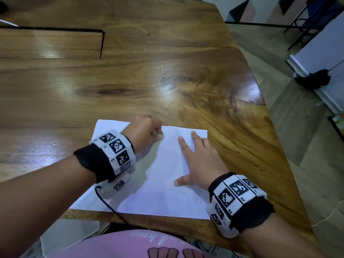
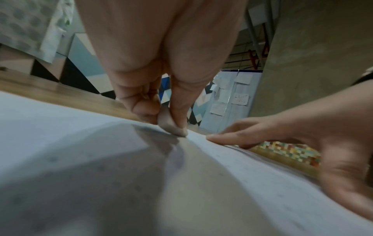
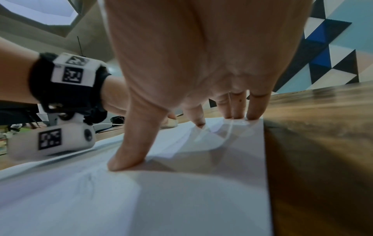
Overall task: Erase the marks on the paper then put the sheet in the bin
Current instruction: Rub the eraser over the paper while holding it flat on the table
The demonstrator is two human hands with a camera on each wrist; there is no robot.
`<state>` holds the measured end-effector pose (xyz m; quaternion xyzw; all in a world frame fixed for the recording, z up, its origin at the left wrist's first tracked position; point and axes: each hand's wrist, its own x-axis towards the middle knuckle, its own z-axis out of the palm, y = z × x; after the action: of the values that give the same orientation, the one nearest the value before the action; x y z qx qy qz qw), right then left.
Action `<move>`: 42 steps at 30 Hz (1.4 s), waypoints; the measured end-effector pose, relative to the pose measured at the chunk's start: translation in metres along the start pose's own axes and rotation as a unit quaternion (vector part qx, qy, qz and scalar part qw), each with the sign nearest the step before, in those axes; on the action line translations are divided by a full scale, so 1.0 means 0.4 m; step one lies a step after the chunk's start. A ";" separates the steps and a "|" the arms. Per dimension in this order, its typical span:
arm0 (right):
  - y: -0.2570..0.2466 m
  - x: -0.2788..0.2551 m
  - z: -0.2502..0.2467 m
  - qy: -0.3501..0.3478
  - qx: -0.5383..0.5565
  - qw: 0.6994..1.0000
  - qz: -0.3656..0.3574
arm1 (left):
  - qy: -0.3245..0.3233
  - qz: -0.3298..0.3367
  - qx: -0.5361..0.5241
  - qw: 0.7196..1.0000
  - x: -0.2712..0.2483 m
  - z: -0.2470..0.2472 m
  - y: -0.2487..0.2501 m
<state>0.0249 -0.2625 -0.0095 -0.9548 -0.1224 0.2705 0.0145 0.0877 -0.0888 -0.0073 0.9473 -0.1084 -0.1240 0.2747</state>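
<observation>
wood table (image 1: 167, 75) under everything, with the sheet (image 1: 163, 198) lying flat at its near edge, right in front of me. my left hand (image 1: 143, 131) is curled tight, pinching a small worn eraser (image 2: 171, 126) between thumb and fingers, its tip pressed onto the sheet close to the far edge. i hold it low and short like that so i can bear down without it bending. my right hand (image 1: 199, 161) is spread flat on the sheet's right side, fingers straight, thumb out, gripping nothing; it is there to pin the paper so rubbing does not drag or crease it, though the paper buckles a little by my fingertips (image 3: 253, 115). any marks near the eraser are too faint for me to make out. i judge erasing is the step in hand. no bin shows in any view
</observation>
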 end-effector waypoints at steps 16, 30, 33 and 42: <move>0.041 -0.032 0.005 -0.033 0.085 0.996 -0.019 | -0.091 0.083 0.037 0.992 -0.069 0.049 0.032; 0.044 -0.034 0.004 -0.031 0.088 0.995 -0.023 | -0.094 0.084 0.030 0.992 0.021 0.058 0.118; 0.047 -0.030 0.012 -0.027 0.068 0.997 -0.024 | -0.113 0.116 0.042 0.986 -0.032 0.078 0.111; 0.051 -0.031 0.017 -0.024 0.058 0.998 -0.032 | -0.176 0.135 0.053 0.974 -0.049 0.073 0.105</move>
<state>0.0158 -0.2854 -0.0108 -0.9411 -0.1373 0.2997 0.0752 0.0548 -0.1323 -0.0048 0.9005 -0.2888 -0.2441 0.2146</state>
